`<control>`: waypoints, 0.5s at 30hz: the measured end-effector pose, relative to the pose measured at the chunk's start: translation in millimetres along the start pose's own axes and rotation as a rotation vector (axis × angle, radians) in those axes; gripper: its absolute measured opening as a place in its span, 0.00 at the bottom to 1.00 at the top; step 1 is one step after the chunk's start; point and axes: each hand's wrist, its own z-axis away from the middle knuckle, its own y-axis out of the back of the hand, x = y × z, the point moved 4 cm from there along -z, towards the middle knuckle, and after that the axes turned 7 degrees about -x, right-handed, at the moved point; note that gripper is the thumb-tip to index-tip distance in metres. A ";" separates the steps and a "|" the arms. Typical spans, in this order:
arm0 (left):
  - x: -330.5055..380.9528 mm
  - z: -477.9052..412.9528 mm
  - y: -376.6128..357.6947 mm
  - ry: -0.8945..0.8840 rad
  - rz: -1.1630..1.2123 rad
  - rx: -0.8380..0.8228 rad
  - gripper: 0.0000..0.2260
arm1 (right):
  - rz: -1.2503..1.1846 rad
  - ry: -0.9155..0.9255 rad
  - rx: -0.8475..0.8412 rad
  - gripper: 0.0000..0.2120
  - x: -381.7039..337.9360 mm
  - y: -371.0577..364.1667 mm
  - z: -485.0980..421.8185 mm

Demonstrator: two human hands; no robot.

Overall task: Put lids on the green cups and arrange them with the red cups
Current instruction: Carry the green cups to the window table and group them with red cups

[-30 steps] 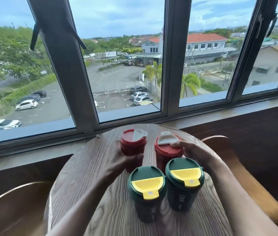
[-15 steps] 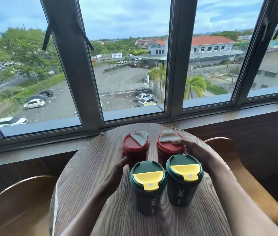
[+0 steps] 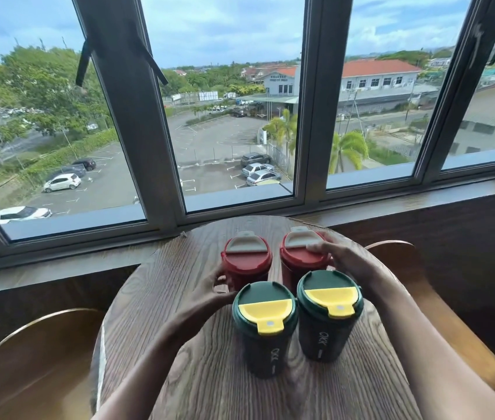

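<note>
Looking down from my head camera, I am seeing four cups standing upright in a two-by-two block, their long axes vertical. The near left green cup (image 3: pixel 265 331) and the near right green cup (image 3: pixel 328 316) are each wearing a dark green lid with a yellow flap whose tab is pointing toward me; white lettering is running up their sides. Just behind them, the far left red cup (image 3: pixel 246 262) and the far right red cup (image 3: pixel 302 256) are carrying red lids with pale grey flaps pointing away, toward the window (image 3: pixel 240 116). My left hand (image 3: pixel 220 283) is curling around the side of the far left red cup, fingers wrapping its body. My right hand (image 3: pixel 343 259) is gripping the far right red cup at the lid rim, a fingertip resting on its top. All four are sitting on a round wooden table (image 3: pixel 179 298) with strong grain, pushed against a dark wooden sill. Curved wooden chair backs are flanking the table. All four cups are lidded, so I cannot tell what they hold.
</note>
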 end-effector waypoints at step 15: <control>8.2 12.3 -6.3 -0.022 0.033 0.034 0.21 | 0.145 0.017 0.058 0.16 -9.1 -6.2 19.4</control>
